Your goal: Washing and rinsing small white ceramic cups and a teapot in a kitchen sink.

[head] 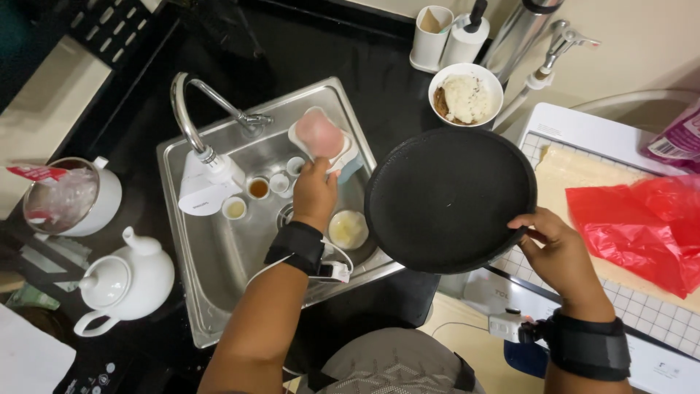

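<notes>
A black countertop (394,80) is surrounding a steel sink (219,255) that is lying under the left hand, with a curved tap (191,117) rising beyond it. A pale wall (642,44) is running behind the counter, far beyond the right hand. A white gridded surface (656,314) is sitting beside the right hand. Soft indoor light is glinting off the steel.

A black counter (379,80) carries a stainless-steel sink (219,255) set into it, with a curved chrome faucet (191,117) rising at the sink's rear edge. To the left of the sink stand a white teapot (127,284) and a white pot (73,197) holding clear plastic wrap; behind the sink stand a white bowl of food (467,95) and two white holders (446,38). At right, a white gridded board (642,314) bears a red plastic bag (642,219).
</notes>
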